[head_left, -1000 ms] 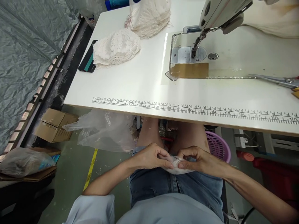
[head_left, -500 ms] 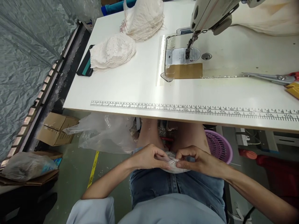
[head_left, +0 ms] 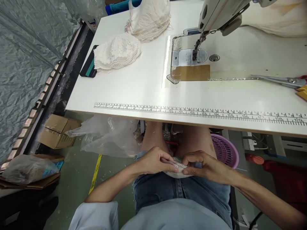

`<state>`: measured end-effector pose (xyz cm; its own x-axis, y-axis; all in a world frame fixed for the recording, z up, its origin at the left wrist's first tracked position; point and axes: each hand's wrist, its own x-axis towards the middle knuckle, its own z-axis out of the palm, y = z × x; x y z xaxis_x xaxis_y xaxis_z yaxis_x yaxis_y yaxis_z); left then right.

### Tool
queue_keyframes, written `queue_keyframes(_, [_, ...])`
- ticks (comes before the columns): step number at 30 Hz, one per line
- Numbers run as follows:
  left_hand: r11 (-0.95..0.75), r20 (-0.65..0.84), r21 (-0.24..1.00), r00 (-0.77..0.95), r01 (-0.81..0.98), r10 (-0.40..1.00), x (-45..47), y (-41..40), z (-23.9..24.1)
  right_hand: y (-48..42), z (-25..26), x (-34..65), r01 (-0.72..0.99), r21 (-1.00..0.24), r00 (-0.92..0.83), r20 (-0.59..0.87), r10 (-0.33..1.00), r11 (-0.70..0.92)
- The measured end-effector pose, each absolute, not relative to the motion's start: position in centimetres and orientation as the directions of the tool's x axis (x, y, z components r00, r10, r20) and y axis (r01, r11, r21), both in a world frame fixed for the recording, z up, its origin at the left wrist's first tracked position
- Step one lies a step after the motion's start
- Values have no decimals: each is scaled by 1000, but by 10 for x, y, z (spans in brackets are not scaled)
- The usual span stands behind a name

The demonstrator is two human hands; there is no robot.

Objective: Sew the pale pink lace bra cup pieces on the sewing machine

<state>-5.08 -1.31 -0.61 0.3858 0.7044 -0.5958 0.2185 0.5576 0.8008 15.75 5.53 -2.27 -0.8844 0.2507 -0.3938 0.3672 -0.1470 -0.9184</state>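
Note:
Over my lap, a small piece of white lace fabric (head_left: 177, 172) is stretched between both hands. My left hand (head_left: 157, 161) pinches its left side between thumb and fingers. On the other side my right hand (head_left: 199, 163) is closed on the fabric, thumb below and index finger above. Parts of the piece are covered by my fingers. A stack of white lace pieces (head_left: 117, 52) lies at the left of the white sewing table (head_left: 120, 89), with a larger lace pile (head_left: 151, 20) behind it.
A sewing machine (head_left: 216, 16) stands at the back right, its needle above the metal plate. Scissors (head_left: 285, 81) lie at the table's right. Below are a purple basket (head_left: 225, 150), a clear plastic bag (head_left: 110, 137) and a cardboard box (head_left: 57, 131). A printed ruler (head_left: 192, 113) runs along the front edge.
Both hands keep their grip on the lace fabric, with the right hand shifted slightly to the right and more of the fabric's edge showing between them. The view has moved a little.

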Motion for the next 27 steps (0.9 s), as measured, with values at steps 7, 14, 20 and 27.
queue_keyframes(7, [581,-602,792,389,184,697,-50,-13,-7,58,-22,159,378,-911,-878,-409,248,-165])
queue_keyframes(14, [543,-563,822,384,171,732,-45,-11,-2,55,-19,154,375,-912,-867,-409,283,-167])
queue_keyframes(20, [564,-584,807,385,177,715,-45,-9,-2,55,-17,156,383,-906,-860,-422,287,-181])
queue_keyframes(27, [580,-603,792,387,189,698,-45,-8,-4,51,-19,158,340,-925,-864,-379,331,-172])
